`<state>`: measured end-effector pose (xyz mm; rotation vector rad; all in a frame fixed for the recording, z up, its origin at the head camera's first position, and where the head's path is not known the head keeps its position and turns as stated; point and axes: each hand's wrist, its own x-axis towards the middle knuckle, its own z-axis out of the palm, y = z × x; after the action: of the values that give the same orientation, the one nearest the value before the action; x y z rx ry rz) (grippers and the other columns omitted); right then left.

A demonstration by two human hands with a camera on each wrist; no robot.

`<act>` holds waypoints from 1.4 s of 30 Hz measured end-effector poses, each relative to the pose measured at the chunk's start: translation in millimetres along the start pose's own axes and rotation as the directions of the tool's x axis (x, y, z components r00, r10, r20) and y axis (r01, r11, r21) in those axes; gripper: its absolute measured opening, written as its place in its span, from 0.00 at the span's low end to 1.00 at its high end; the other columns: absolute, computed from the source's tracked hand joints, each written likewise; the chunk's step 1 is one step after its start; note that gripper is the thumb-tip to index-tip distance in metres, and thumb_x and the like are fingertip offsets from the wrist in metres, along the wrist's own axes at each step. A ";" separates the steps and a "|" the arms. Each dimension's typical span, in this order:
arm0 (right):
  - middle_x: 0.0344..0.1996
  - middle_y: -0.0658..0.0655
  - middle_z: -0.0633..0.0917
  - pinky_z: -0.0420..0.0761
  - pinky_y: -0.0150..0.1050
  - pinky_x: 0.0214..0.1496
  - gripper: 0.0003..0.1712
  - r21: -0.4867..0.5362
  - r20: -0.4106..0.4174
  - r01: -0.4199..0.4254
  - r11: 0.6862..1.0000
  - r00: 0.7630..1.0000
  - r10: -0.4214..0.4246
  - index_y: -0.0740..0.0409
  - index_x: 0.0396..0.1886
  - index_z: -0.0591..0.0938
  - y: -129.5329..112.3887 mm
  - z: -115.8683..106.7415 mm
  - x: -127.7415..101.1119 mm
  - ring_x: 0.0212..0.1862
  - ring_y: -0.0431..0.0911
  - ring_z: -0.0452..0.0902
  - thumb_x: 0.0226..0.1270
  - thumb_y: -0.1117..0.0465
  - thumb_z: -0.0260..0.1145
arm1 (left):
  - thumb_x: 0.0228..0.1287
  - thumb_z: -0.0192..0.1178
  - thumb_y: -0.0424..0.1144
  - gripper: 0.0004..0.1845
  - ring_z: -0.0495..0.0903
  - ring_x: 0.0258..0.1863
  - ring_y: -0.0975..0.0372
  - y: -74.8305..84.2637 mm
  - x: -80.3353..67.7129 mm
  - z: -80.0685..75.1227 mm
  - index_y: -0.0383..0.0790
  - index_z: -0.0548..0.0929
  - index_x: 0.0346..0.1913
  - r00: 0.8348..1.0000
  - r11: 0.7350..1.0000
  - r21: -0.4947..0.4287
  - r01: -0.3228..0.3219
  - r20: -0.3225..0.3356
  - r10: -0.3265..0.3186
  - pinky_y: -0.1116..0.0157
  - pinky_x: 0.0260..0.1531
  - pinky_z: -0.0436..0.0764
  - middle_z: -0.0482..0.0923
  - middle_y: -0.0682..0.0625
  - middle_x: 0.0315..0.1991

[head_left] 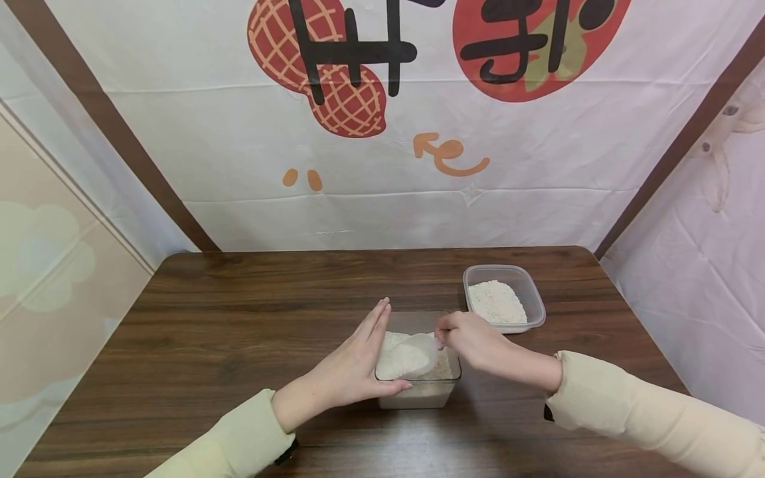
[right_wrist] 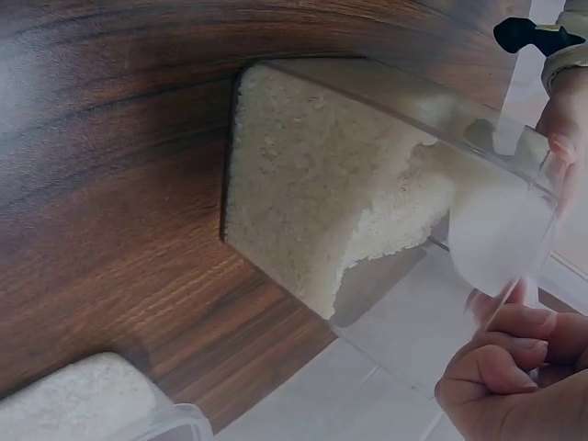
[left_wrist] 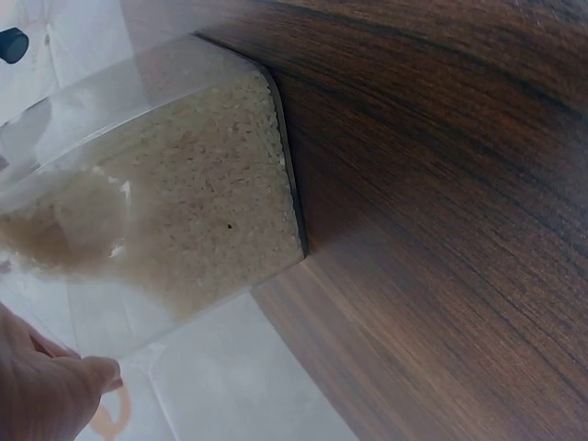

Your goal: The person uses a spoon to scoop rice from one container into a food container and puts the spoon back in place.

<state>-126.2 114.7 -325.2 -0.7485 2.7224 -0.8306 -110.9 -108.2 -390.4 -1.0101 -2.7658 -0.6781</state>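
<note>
A clear plastic container (head_left: pixel 418 392) of white rice (head_left: pixel 402 358) stands on the dark wooden worktop (head_left: pixel 239 332), close to the person. The left hand (head_left: pixel 352 368) lies flat against the container's left wall, fingers straight and its grip apart. The right hand (head_left: pixel 472 340) reaches in from the right, its grip clamped on a translucent scoop (head_left: pixel 421 345) held over the rice. Behind and to the right, apart from the first, sits a shallow container (head_left: pixel 505 299) holding more rice.
</note>
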 end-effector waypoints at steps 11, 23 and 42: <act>0.20 0.48 0.76 0.66 0.33 0.27 0.12 0.121 -0.064 -0.085 0.989 0.994 0.093 0.55 0.19 0.79 11.3 3.4 -4.9 0.25 0.40 0.65 0.57 0.67 0.52 | 0.48 0.60 0.64 0.58 0.46 0.69 0.54 0.5 0.0 -1.1 0.24 0.47 0.68 1.000 1.000 -0.008 -0.006 -0.001 0.006 0.58 0.62 0.60 0.41 0.39 0.71; 0.15 0.49 0.69 0.63 0.32 0.22 0.10 0.285 -0.118 -0.074 0.956 0.987 0.111 0.58 0.21 0.79 23.6 8.6 -12.2 0.21 0.39 0.61 0.58 0.67 0.54 | 0.48 0.61 0.63 0.58 0.44 0.70 0.56 1.0 0.6 -0.9 0.25 0.46 0.68 1.000 1.000 -0.017 0.016 0.021 -0.016 0.60 0.63 0.58 0.40 0.40 0.71; 0.12 0.49 0.63 0.59 0.30 0.20 0.09 0.464 -0.111 -0.046 0.885 0.988 0.110 0.66 0.22 0.77 29.6 9.7 -16.4 0.18 0.37 0.57 0.58 0.70 0.53 | 0.49 0.58 0.65 0.59 0.43 0.70 0.57 1.0 -0.3 -1.4 0.27 0.44 0.69 0.998 0.999 -0.024 0.038 0.046 -0.037 0.60 0.63 0.58 0.37 0.41 0.72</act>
<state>-121.2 139.9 -349.3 -0.4884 2.4806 -1.4822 -110.0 -108.3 -388.9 -0.9933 -2.8285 -0.7057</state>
